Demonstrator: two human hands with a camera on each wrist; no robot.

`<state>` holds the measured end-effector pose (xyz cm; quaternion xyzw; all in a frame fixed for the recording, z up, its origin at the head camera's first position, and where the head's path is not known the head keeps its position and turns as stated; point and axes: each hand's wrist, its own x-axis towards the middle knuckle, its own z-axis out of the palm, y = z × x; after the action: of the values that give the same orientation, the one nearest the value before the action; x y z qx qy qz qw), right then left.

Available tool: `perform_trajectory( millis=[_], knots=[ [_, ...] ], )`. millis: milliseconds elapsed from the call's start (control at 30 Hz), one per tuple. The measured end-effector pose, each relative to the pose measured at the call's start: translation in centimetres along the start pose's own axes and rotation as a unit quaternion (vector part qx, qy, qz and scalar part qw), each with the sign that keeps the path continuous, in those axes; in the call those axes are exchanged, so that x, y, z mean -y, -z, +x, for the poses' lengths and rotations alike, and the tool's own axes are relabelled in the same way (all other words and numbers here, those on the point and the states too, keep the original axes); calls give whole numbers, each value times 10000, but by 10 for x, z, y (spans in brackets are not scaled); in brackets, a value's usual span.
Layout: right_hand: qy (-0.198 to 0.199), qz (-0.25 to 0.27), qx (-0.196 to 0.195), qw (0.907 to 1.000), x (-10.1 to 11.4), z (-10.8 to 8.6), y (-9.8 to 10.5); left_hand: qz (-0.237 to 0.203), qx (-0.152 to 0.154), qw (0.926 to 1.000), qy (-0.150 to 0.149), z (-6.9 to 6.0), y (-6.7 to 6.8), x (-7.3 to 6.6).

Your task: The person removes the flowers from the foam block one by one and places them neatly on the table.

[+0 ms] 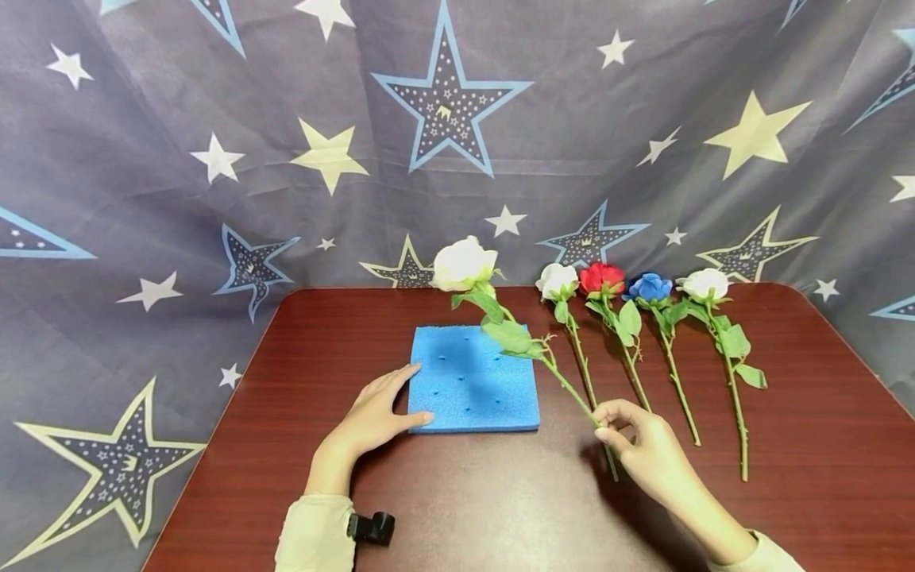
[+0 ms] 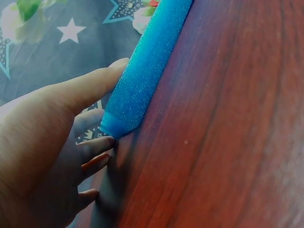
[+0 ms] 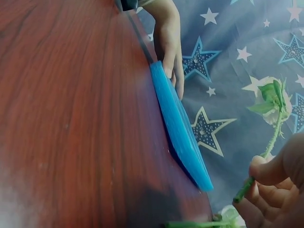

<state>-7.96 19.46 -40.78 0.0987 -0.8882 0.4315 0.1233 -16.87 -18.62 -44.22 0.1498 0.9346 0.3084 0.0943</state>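
Observation:
A blue foam block (image 1: 472, 380) with several small holes in its top lies flat on the table. My left hand (image 1: 377, 409) rests at its left side, fingers spread and fairly straight, with the thumb on the near left corner. The left wrist view shows the thumb (image 2: 90, 88) against the block's edge (image 2: 142, 76). With thumb and fingertips, my right hand (image 1: 646, 445) pinches the lower stem of a white artificial rose (image 1: 465, 264). This rose is raised and tilted left, its bloom beyond the block. The cut stem end (image 3: 241, 194) sticks out below the right fingers.
Right of the block, more artificial roses lie in a row on the table (image 1: 822, 445): a white rose (image 1: 557, 282), a red rose (image 1: 602, 278), a blue rose (image 1: 650, 287) and another white rose (image 1: 706, 284). A star-patterned cloth (image 1: 443, 206) hangs behind the table.

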Motion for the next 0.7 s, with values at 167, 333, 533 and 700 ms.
perform_trajectory(
  millis=[167,333,533,700],
  knots=[
    [35,-171,-282,9995,-7,-7,10,-33,17,10000,-18,-1,0,0],
    [29,-346,-493,9982,-18,-13,23,-27,2,10000,-37,1,0,-1],
    [-332,-424,-612,9967,-31,-19,38,-32,4,10000,-57,3,-2,0],
    [-325,-532,-834,9946,-41,-21,48,-20,-18,10000,-11,2,-2,2]
  ],
)
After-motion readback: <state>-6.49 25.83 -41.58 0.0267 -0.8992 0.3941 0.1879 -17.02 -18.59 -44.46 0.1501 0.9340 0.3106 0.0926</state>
